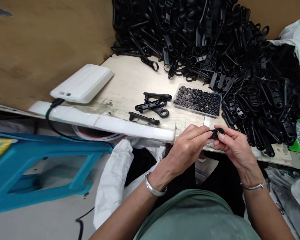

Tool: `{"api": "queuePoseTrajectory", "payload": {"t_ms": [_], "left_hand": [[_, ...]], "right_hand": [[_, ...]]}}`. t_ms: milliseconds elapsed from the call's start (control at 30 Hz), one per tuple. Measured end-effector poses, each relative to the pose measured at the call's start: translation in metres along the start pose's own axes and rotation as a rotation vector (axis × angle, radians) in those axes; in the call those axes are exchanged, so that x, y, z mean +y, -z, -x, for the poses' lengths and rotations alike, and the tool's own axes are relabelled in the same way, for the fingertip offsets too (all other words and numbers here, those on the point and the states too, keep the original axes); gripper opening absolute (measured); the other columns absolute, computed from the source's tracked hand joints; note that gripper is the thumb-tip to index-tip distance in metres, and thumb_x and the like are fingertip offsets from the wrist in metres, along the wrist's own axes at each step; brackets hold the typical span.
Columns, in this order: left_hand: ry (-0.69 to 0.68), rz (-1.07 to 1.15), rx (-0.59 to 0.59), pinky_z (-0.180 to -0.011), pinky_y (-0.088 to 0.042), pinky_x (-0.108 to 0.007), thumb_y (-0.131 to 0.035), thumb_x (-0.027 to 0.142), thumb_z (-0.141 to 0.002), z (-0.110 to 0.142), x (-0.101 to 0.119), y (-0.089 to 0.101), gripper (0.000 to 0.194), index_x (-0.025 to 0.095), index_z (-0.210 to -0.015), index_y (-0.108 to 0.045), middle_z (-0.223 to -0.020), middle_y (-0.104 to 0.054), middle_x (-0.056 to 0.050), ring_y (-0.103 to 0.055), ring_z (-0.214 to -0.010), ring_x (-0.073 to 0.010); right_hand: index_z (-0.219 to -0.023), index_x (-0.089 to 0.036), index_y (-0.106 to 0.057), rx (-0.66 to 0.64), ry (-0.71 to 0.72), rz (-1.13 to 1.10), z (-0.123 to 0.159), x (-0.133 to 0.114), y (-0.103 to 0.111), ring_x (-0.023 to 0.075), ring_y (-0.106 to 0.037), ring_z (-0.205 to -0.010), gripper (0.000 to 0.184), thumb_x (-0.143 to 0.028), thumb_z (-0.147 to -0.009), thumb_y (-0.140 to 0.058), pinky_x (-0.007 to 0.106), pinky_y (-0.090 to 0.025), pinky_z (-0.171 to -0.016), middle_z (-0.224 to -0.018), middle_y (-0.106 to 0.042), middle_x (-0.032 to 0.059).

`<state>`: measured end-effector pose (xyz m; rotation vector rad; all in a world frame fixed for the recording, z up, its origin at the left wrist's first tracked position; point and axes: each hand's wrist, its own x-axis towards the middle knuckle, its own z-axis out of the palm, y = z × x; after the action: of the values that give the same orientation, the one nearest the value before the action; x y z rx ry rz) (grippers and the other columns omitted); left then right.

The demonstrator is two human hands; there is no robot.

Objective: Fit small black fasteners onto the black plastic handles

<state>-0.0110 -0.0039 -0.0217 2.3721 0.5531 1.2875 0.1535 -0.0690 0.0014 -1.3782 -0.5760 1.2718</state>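
Note:
Between my two hands, above the table's front edge, is a black plastic part with a ring-like end. The fingers of my left hand are closed on its left side and cover much of it. My right hand pinches its right end between thumb and fingers. Just behind my hands stands a clear plastic box of small dark pieces, greyish on the left and black on the right. Left of the box lie several loose black plastic parts, long with rounded ends.
A large heap of similar black parts fills the back and right of the table. A white power bank with a black cable sits at left. A green tray of small metal pieces is at far right. A blue stool stands below left.

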Motion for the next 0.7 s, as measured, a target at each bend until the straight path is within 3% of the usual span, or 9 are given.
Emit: {"api": "queuePoseTrajectory", "payload": {"t_ms": [233, 367, 533, 633, 700], "left_hand": [[0.014, 0.004, -0.016, -0.08, -0.052, -0.03, -0.056, 0.018, -0.091, 0.002, -0.003, -0.001, 0.014, 0.014, -0.102, -0.064, -0.103, -0.072, -0.009, -0.061, -0.086, -0.015], [0.047, -0.04, -0.053, -0.08, -0.052, -0.032, -0.057, 0.017, -0.09, 0.003, -0.011, 0.001, 0.013, 0.013, -0.1, -0.065, -0.103, -0.071, -0.009, -0.062, -0.087, -0.0172], [0.201, -0.139, -0.298, -0.082, -0.049, -0.034, -0.052, 0.011, -0.091, -0.007, -0.015, 0.007, 0.017, 0.015, -0.097, -0.067, -0.102, -0.07, -0.008, -0.062, -0.09, -0.0192], [0.269, -0.186, -0.49, -0.085, -0.047, -0.036, -0.05, 0.011, -0.092, -0.015, -0.013, 0.009, 0.019, 0.016, -0.093, -0.068, -0.104, -0.07, -0.007, -0.062, -0.094, -0.0206], [0.268, -0.186, -0.533, -0.088, -0.046, -0.038, -0.053, 0.014, -0.091, -0.02, -0.013, 0.013, 0.016, 0.017, -0.093, -0.069, -0.107, -0.069, -0.007, -0.061, -0.098, -0.0222]], "right_hand": [[-0.1, -0.017, -0.073, -0.008, -0.041, 0.006, -0.002, 0.0, 0.0, 0.014, -0.068, -0.061, 0.04, -0.03, -0.064, -0.084, 0.031, -0.06, -0.066, -0.067, -0.07, 0.0002], [-0.114, -0.017, -0.067, -0.019, -0.031, 0.088, -0.004, 0.003, 0.007, 0.0165, -0.071, -0.069, 0.052, -0.038, -0.069, -0.081, 0.032, -0.061, -0.07, -0.081, -0.074, 0.0046], [-0.115, -0.013, -0.064, 0.087, 0.107, 0.34, -0.009, -0.001, 0.018, 0.0186, -0.07, -0.068, 0.057, -0.046, -0.071, -0.077, 0.034, -0.061, -0.066, -0.085, -0.074, 0.0089], [-0.113, -0.014, -0.067, 0.094, 0.236, 0.574, -0.018, -0.014, 0.016, 0.0173, -0.067, -0.061, 0.047, -0.045, -0.078, -0.069, 0.032, -0.058, -0.061, -0.075, -0.072, 0.0055], [-0.107, -0.017, -0.07, 0.093, 0.335, 0.814, -0.027, -0.027, 0.009, 0.0168, -0.065, -0.058, 0.035, -0.041, -0.083, -0.062, 0.031, -0.055, -0.061, -0.068, -0.07, 0.0028]]}}
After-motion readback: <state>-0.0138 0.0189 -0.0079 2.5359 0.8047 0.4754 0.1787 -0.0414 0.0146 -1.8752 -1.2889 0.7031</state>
